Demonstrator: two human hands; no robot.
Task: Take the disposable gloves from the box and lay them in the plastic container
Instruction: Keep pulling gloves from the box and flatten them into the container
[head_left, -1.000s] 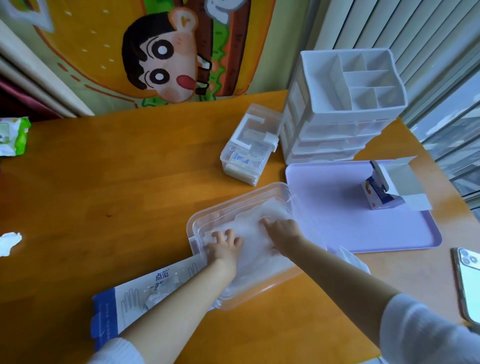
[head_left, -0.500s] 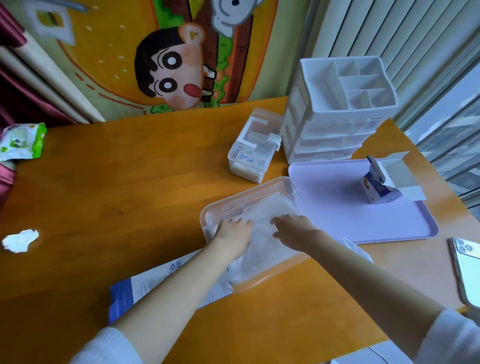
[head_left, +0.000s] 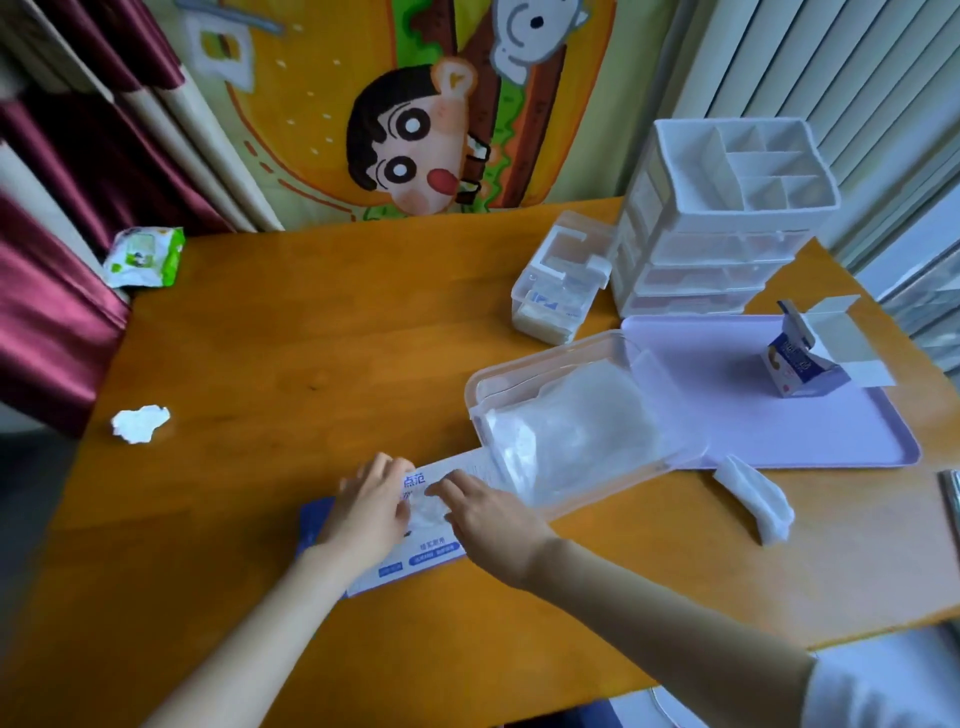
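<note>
The blue-and-white glove box (head_left: 423, 553) lies flat on the wooden table, in front of the clear plastic container (head_left: 524, 370). A heap of thin, clear disposable gloves (head_left: 576, 423) fills the container. My left hand (head_left: 366, 512) rests flat on the left part of the box. My right hand (head_left: 491, 514) reaches in from the right and pinches a crumpled bit of glove (head_left: 426, 506) at the box's opening, between the two hands.
A lilac tray (head_left: 753, 441) to the right holds a small opened carton (head_left: 802, 364). Behind it stand a white drawer organiser (head_left: 722, 228) and a small clear box (head_left: 558, 291). A white wad (head_left: 139, 423), a green packet (head_left: 145, 257) and a white folded piece (head_left: 758, 496) lie about.
Both hands have left the gloves in the container and moved toward me and left, onto the glove box. The view has swung to the left.
</note>
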